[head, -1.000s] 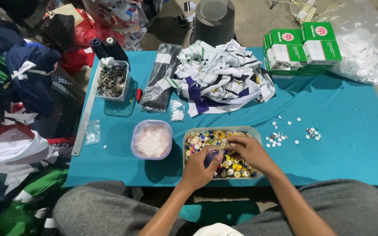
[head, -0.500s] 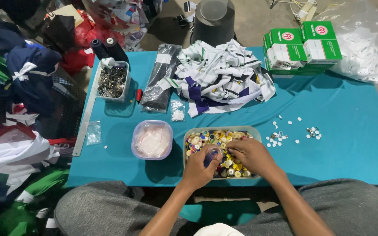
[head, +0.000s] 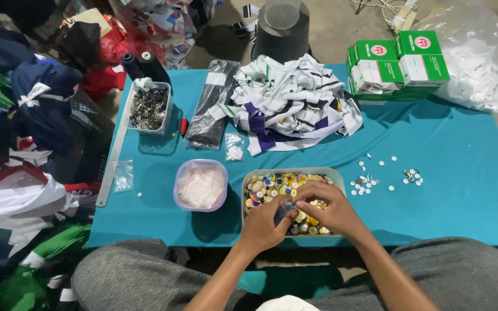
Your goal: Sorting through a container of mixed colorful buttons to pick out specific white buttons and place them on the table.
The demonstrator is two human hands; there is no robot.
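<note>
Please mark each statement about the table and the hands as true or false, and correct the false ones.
1. Both hands are over the tray of colourful small round pieces. True: left hand, right hand.
2. The round container left of the tray holds metal clips. False: it holds small clear bags.
3. The green and white boxes stand at the far right of the blue table. True.
4. The striped cloth hangs off the table's near edge. False: it lies piled at the far side.
</note>
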